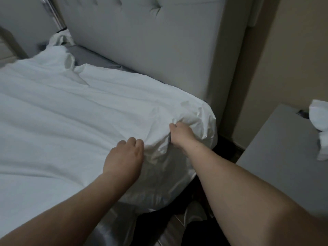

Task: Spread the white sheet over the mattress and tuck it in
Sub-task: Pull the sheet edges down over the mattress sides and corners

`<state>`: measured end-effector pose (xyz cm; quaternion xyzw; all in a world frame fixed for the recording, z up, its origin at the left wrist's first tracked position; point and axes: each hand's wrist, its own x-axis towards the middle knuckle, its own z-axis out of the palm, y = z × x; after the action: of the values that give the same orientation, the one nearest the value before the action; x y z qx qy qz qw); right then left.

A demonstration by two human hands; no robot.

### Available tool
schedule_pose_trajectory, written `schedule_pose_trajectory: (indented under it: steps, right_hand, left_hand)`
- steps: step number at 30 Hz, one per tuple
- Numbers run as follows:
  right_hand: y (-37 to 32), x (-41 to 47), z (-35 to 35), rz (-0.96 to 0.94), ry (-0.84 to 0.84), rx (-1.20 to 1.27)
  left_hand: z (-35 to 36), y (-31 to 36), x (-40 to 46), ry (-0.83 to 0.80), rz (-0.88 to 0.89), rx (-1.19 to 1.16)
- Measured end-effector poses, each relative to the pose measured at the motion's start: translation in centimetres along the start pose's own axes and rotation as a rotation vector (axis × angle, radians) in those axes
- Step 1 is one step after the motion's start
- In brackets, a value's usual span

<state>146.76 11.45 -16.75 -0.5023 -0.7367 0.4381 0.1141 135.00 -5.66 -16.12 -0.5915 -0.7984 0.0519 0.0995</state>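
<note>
The white sheet (71, 110) lies rumpled across the mattress, bunched at the near right corner by the headboard. A grey strip of bare mattress (92, 56) shows along the headboard. My right hand (181, 134) is closed on a fold of the sheet at that corner, fingers curled into the cloth. My left hand (125, 157) rests knuckles-up on the sheet just left of it, fingers bent and pressing into the fabric; whether it pinches the cloth is hidden.
A padded grey headboard (150, 50) stands behind the corner. A grey bedside table (276, 157) with crumpled white cloth (319, 118) on it stands to the right, with a narrow dark floor gap (229, 150) between it and the bed. A beige wall (292, 50) lies beyond.
</note>
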Motion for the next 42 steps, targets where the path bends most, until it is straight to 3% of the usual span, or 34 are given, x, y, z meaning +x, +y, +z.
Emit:
schedule_pose_trajectory:
  steps: [2, 5, 6, 8, 11, 13, 15, 17, 19, 21, 23, 27, 32, 35, 38, 39, 40, 42]
  right_hand:
    - [0.1, 0.0, -0.5, 0.006, -0.121, 0.027]
    - [0.2, -2.6, -0.9, 0.037, -0.610, -0.043]
    - [0.1, -3.1, -1.0, 0.035, -0.673, -0.080]
    - [-0.1, -2.2, -1.6, -0.038, -0.501, -0.110]
    - [-0.3, 0.3, -3.2, -0.001, 0.091, 0.099]
    - [0.6, 1.6, -4.0, 0.058, 0.413, 0.163]
    - [1.7, 2.5, -3.5, 0.133, 0.502, 0.213]
    - [2.3, 2.9, -2.7, 0.195, 0.433, 0.288]
    - [3.2, 3.8, -1.8, 0.184, 0.333, 0.392]
    - [4.7, 5.4, -0.8, 0.204, 0.256, 0.451]
    - [4.8, 5.2, -0.8, 0.218, 0.240, 0.491]
    - [4.4, 3.9, -2.1, 0.247, 0.169, 0.492]
    - [4.3, 4.5, -2.3, 0.283, 0.153, 0.571]
    - [4.2, 5.3, -2.4, 0.291, 0.234, 0.607]
    - [4.3, 5.7, -2.0, 0.258, 0.279, 0.537]
    - [4.2, 5.4, -1.9, 0.250, 0.260, 0.528]
    - [4.0, 5.2, -1.7, 0.265, 0.235, 0.524]
    - [4.0, 4.8, -1.7, 0.293, 0.191, 0.483]
  left_hand:
    - [-0.3, -1.0, 0.0, -0.074, -0.021, -0.053]
    - [-2.3, -1.6, 0.9, -0.225, 0.000, -0.019]
    - [-3.2, -1.9, 1.3, -0.292, 0.039, 0.035]
    - [-5.0, -2.6, 1.9, -0.460, 0.151, 0.154]
    - [-6.5, -3.7, 1.7, -0.821, 0.279, 0.277]
    - [-7.1, -4.1, 1.4, -1.170, 0.135, 0.208]
    - [-7.5, -4.2, 1.5, -1.350, -0.089, 0.005]
    - [-7.6, -3.6, 2.6, -1.178, -0.086, -0.121]
    - [-7.1, -1.8, 4.2, -0.766, 0.050, -0.113]
    - [-6.8, 0.3, 5.4, -0.397, 0.053, -0.158]
    - [-5.6, 2.0, 6.3, -0.288, 0.018, -0.103]
    - [-2.3, 2.1, 7.1, -0.321, 0.035, 0.020]
    - [-4.1, -0.2, 5.9, -0.489, 0.212, -0.051]
    - [-4.5, -1.7, 4.1, -0.762, 0.322, 0.079]
    - [-4.8, -2.5, 2.5, -1.172, 0.195, 0.051]
    - [-5.1, -2.6, 2.6, -1.197, 0.120, -0.018]
    - [-5.5, -2.7, 2.7, -1.108, 0.066, -0.107]
    - [-6.2, -2.9, 3.6, -0.710, 0.031, -0.217]
